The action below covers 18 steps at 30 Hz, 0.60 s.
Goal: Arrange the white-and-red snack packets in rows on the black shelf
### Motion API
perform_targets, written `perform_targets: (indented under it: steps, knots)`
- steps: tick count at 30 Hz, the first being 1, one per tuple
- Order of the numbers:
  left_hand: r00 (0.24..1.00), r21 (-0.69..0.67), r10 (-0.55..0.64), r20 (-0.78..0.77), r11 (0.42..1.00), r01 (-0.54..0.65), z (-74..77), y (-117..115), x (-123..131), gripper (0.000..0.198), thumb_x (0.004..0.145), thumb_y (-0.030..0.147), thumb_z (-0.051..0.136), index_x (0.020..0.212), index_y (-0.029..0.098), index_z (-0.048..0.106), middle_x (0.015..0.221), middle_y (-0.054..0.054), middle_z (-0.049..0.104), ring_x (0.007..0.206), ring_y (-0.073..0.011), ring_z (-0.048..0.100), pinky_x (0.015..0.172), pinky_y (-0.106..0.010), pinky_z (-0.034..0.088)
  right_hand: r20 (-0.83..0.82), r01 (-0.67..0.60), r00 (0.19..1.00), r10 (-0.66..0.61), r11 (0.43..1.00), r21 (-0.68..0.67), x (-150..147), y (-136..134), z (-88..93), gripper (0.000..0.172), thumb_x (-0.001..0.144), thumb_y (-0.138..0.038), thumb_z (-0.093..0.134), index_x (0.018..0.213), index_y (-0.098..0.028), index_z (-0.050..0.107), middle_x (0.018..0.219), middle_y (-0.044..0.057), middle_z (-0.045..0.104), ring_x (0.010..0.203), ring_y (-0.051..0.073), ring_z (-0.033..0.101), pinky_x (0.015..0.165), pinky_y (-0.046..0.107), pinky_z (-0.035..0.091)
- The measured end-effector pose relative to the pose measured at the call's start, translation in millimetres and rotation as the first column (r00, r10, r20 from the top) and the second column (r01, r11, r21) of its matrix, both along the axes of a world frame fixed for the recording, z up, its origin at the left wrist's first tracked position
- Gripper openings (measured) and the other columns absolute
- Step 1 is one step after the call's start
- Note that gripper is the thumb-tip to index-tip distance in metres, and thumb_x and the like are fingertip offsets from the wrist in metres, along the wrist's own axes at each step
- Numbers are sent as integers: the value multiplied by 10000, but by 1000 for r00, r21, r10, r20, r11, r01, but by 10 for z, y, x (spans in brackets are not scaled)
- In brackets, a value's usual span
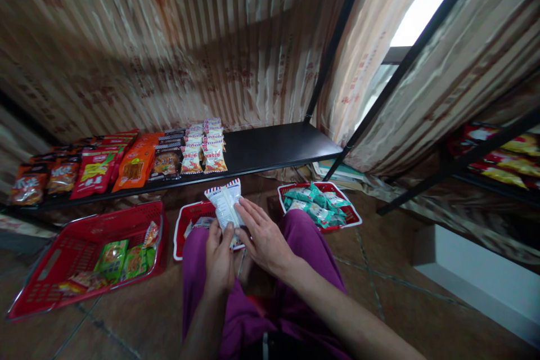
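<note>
A white snack bag with a red and blue striped edge is held up over my knees, its printed back seam facing me. My left hand grips its lower left part, thumb on top. Against its right side lies my right hand, fingers stretched out flat over the bag. Just beyond, on the black shelf, stand rows of similar small white bags. Under my hands is a red basket with a white rim, partly hidden by my left knee, with a few bags inside.
Orange and red snack packs fill the shelf's left part. A large red basket with green packs is at left. Another red basket holds teal packs. A black shelf post and a white box are at right.
</note>
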<state>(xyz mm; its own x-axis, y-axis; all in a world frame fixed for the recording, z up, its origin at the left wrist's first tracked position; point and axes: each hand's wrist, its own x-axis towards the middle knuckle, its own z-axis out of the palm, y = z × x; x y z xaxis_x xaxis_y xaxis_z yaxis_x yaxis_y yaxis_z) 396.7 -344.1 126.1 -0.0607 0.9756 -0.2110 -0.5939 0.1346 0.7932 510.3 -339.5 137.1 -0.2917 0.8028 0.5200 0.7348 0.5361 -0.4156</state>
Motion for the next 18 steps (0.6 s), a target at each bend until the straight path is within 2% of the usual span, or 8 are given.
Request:
perform_targets:
  steps: [3,6,9,12,14,16,18]
  knots:
    - [1000,-24,13,-22,1000,-13,15,-21,-1,383,748,335,661,1103,223,569,1056,-34,671,926,-143,630,810,-248,464,-23,-23,999,23,999,-31,4,9,-20,508,859,-229,519,1339,-94,421,1355,210,477,1296,278,400,1043,485,395]
    - [997,-25,30,-76,999,-32,4,-31,-20,403,814,399,566,1175,223,536,1129,-58,646,1023,-174,607,855,-274,459,-91,-34,996,24,992,-118,12,19,-31,632,830,-335,576,1377,-106,358,1378,214,444,1312,301,370,1048,520,366]
    - [966,45,62,-251,998,-53,-9,-30,-56,419,856,448,473,1196,212,539,1218,-78,600,1143,-207,541,952,-324,416,-186,-28,982,-22,964,-263,27,21,4,726,774,-448,627,1372,-128,368,1377,201,435,1286,315,393,1046,504,358]
    - [859,150,126,-496,987,-58,13,-46,-81,415,883,462,404,1135,194,595,1262,-88,558,1208,-214,477,1037,-353,341,-312,-68,948,-59,921,-384,44,18,63,621,757,-473,632,1277,-164,489,1287,152,506,1185,286,484,1001,441,401]
    - [781,220,175,-599,974,-49,43,-72,-76,426,896,458,365,1103,188,621,1289,-93,524,1227,-213,451,1054,-355,326,-406,-114,910,-87,887,-447,48,14,86,517,753,-454,637,1177,-167,566,1166,117,578,1066,264,553,935,406,443]
    - [727,267,206,-655,963,-33,64,-99,-56,435,906,451,336,1099,195,630,1307,-91,502,1236,-214,436,1047,-357,340,-513,-174,848,-135,843,-509,45,11,84,449,746,-429,645,1101,-158,601,1039,87,638,951,249,595,864,385,470]
    - [697,293,210,-686,956,0,62,-112,-36,424,912,439,329,1106,209,628,1288,-87,519,1232,-216,440,1043,-369,348,-637,-251,744,-202,799,-546,39,11,56,406,742,-401,650,1065,-158,610,963,60,672,890,235,614,822,363,481]
